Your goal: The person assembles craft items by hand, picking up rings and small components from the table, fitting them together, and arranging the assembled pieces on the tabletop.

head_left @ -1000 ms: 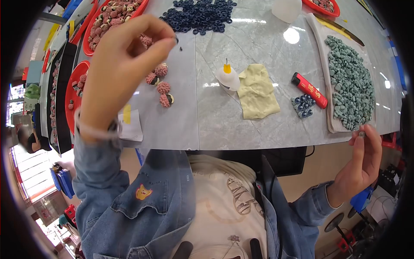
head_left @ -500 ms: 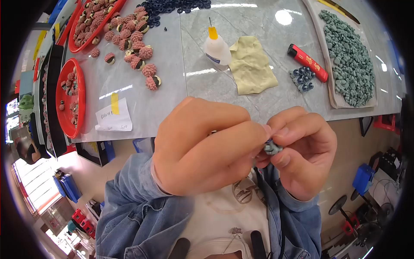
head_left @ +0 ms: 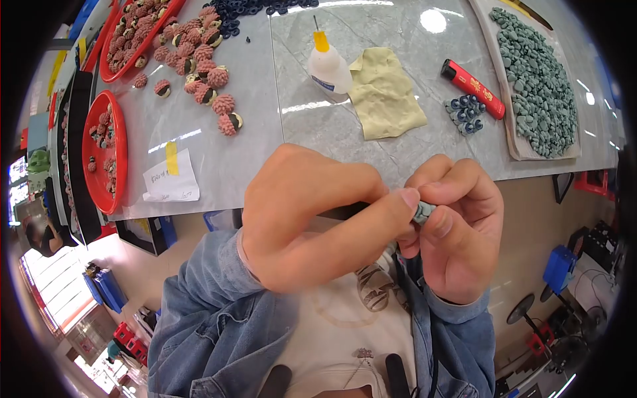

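A small grey-green moulded piece (head_left: 423, 212) is pinched between the thumb and fingers of my right hand (head_left: 461, 229). My left hand (head_left: 312, 222) meets it there, its thumb and fingertips pressed against the near side of the same piece. The left fingers are bent, and most of their tips are hidden behind the hand. Both hands are raised in front of the table's near edge. Beyond them on the table lie a crumpled yellow-green cloth (head_left: 385, 96) and a white squeeze bottle (head_left: 330, 71) with a yellow needle tip.
A tray (head_left: 509, 129) of grey-green pieces lies at the right. Beside it are a red tube (head_left: 474, 89) and a cluster of blue-grey pieces (head_left: 466, 114). Pink pieces (head_left: 215, 76), red bowls (head_left: 122, 159), dark blue rings (head_left: 229, 10) and a paper note (head_left: 174, 182) are at the left.
My left fingers have shifted their grip, the thumb now more extended along the piece. My right hand has moved slightly left and up, with the piece turned. The view has tilted slightly.
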The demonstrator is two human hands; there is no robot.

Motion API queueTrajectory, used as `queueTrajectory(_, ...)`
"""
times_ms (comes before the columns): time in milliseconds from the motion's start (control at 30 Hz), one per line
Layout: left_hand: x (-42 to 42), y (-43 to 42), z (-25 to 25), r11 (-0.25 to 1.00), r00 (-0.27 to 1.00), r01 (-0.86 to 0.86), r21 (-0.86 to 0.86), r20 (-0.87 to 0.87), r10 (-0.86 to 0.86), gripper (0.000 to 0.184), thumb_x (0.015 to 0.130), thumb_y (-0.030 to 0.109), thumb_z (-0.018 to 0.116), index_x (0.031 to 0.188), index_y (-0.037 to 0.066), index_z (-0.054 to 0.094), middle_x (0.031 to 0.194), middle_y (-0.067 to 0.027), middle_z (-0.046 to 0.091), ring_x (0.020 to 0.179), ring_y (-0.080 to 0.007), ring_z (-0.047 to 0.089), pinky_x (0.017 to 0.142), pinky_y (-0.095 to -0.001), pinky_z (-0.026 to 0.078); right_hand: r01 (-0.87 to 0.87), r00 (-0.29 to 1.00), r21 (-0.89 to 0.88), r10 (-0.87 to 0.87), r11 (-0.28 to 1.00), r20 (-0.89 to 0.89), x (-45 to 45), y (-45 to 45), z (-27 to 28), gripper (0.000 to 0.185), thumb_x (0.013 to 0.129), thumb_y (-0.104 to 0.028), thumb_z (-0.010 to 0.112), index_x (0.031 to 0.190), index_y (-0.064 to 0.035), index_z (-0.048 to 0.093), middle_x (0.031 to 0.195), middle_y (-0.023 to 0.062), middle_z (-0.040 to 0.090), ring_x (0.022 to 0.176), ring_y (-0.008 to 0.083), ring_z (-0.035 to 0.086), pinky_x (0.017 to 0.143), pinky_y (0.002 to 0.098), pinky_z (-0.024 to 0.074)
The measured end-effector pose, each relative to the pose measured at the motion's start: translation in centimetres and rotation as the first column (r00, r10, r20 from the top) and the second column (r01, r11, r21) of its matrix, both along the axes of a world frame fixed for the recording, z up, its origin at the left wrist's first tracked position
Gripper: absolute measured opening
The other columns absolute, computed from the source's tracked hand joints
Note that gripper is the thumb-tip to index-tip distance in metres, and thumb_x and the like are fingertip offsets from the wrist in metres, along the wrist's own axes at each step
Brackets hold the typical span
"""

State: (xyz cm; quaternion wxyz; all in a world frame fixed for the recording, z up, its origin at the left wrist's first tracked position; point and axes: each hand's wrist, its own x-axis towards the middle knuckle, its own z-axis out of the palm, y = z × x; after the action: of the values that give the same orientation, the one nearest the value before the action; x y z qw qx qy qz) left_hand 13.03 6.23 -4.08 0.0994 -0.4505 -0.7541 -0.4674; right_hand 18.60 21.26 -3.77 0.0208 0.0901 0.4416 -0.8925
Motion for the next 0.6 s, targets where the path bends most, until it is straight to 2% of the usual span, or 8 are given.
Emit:
queueTrajectory(67,0.0,0.2,-0.1,1.000,1.000,0.005,0.012,0.020,-0.005,0.021,0.073,0.011,0.064,0.092,0.006,0.054,0.083,-0.0098,0.049,0.062,-0.0157,0.049,0.052,-0.0255,0.038,-0.005,1.000,-0.031,0.006,0.999,0.013,0.0,0.0,-0.1,0.019,0.074,-0.010,0.063,0.082,-0.0009,0.049,0.082,0.0117,0.050,0.055,0.0132,0.051,0.045,0.0211,0.0428)
queueTrajectory(167,-0.1,0.3,-0.5,0.986,0.947,-0.011,0.167,0.318,-0.044,0.019,0.074,0.014,0.063,0.088,0.004,0.056,0.085,-0.0103,0.048,0.069,-0.0148,0.049,0.058,-0.0247,0.039,0.101,0.991,0.070,-0.094,0.992,-0.092,0.1,-0.4,-0.6,0.018,0.074,-0.010,0.062,0.082,-0.0014,0.048,0.083,0.0115,0.050,0.057,0.0124,0.050,0.047,0.0204,0.0427)
queueTrajectory(200,-0.1,0.4,-0.5,0.986,0.946,-0.011,0.166,0.321,-0.044,0.019,0.074,0.014,0.063,0.088,0.004,0.056,0.085,-0.0103,0.048,0.069,-0.0148,0.049,0.058,-0.0247,0.039,0.100,0.992,0.070,-0.094,0.992,-0.088,0.0,-0.4,-0.6,0.018,0.074,-0.010,0.062,0.082,-0.0014,0.048,0.083,0.0115,0.050,0.057,0.0124,0.050,0.047,0.0204,0.0427)
queueTrajectory(300,-0.2,0.4,-0.2,0.971,0.805,-0.027,0.238,0.581,-0.120,0.018,0.072,0.013,0.064,0.084,0.002,0.057,0.085,-0.0097,0.048,0.073,-0.0140,0.047,0.064,-0.0230,0.038,0.145,0.983,0.123,-0.129,0.982,-0.129,0.0,-0.6,-0.6,0.018,0.074,-0.009,0.063,0.082,-0.0018,0.048,0.084,0.0111,0.049,0.058,0.0116,0.050,0.047,0.0203,0.0426)
queueTrajectory(333,-0.3,0.4,-0.1,0.971,0.804,-0.027,0.238,0.583,-0.121,0.018,0.072,0.013,0.064,0.084,0.002,0.057,0.085,-0.0097,0.048,0.073,-0.0140,0.047,0.064,-0.0230,0.038,0.145,0.983,0.123,-0.129,0.982,-0.127,0.0,-0.6,-0.5,0.018,0.074,-0.009,0.063,0.082,-0.0018,0.048,0.084,0.0111,0.049,0.058,0.0116,0.050,0.047,0.0203,0.0426)
queueTrajectory(467,-0.4,0.2,0.2,0.977,0.655,-0.055,0.208,0.746,-0.122,0.018,0.071,0.014,0.065,0.082,0.002,0.057,0.085,-0.0090,0.048,0.075,-0.0141,0.046,0.067,-0.0227,0.037,0.109,0.993,0.058,-0.107,0.992,-0.045,0.0,-0.4,-0.6,0.018,0.073,-0.008,0.063,0.082,-0.0018,0.049,0.084,0.0109,0.049,0.058,0.0113,0.050,0.047,0.0204,0.0427)
queueTrajectory(567,-0.6,0.0,0.0,0.962,0.483,-0.054,0.269,0.850,-0.211,0.019,0.070,0.014,0.066,0.082,0.003,0.058,0.085,-0.0080,0.047,0.076,-0.0141,0.045,0.067,-0.0229,0.035,0.105,0.988,0.154,-0.086,0.983,-0.128,0.0,-0.2,-1.1,0.017,0.073,-0.007,0.063,0.082,-0.0016,0.049,0.084,0.0108,0.049,0.058,0.0112,0.050,0.047,0.0200,0.0428)
queueTrajectory(600,-0.7,0.0,-0.2,0.962,0.482,-0.055,0.269,0.850,-0.211,0.019,0.070,0.014,0.066,0.082,0.003,0.058,0.085,-0.0080,0.047,0.076,-0.0141,0.045,0.067,-0.0229,0.035,0.104,0.988,0.153,-0.085,0.983,-0.127,-0.1,-0.2,-1.2,0.017,0.073,-0.007,0.063,0.082,-0.0016,0.049,0.084,0.0108,0.049,0.058,0.0112,0.050,0.047,0.0200,0.0428)
